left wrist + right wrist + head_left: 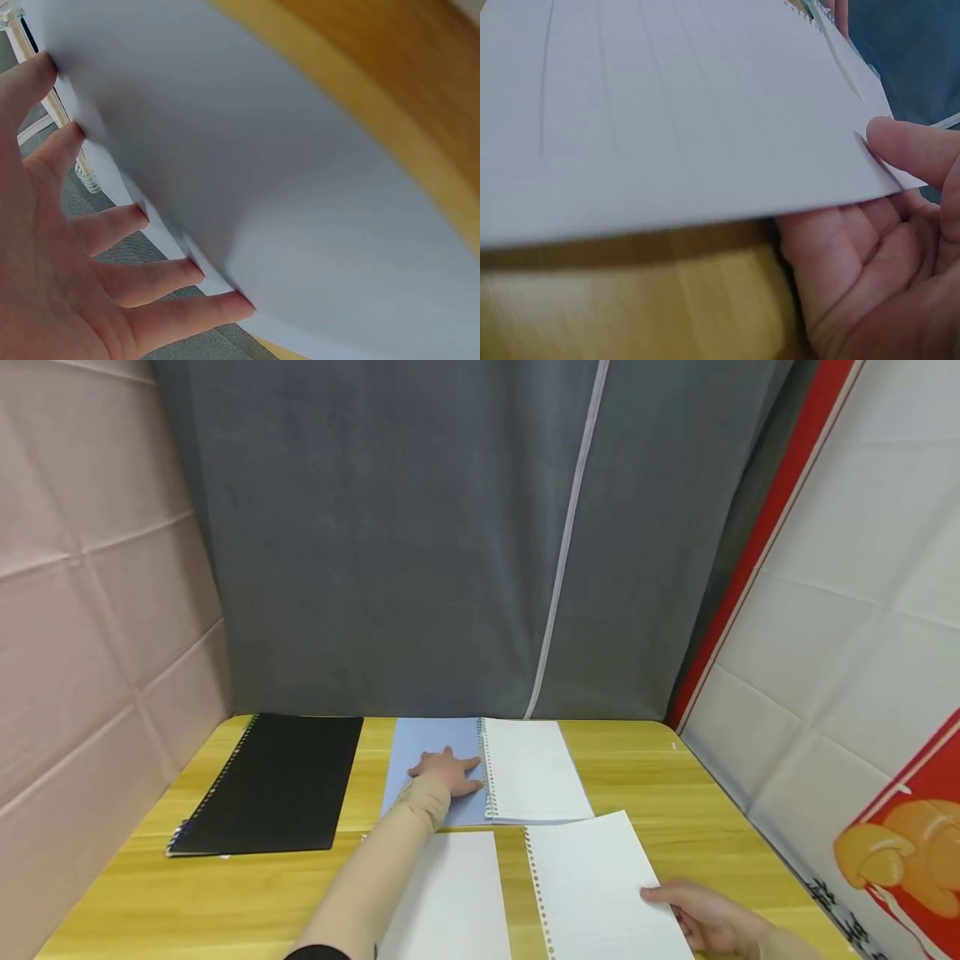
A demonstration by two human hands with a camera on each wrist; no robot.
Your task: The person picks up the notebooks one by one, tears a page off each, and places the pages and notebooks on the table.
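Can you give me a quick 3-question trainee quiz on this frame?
1. True or false: the left hand rests flat on the open notebook's blue cover.
2. Which hand pinches the loose punched sheet? A left, B right, C both.
3. What lies closed to the left of the open notebook?

Key: 1 true. 2 B, the right hand holds its right edge, thumb on top. 3 the black notebook, on the wooden table.
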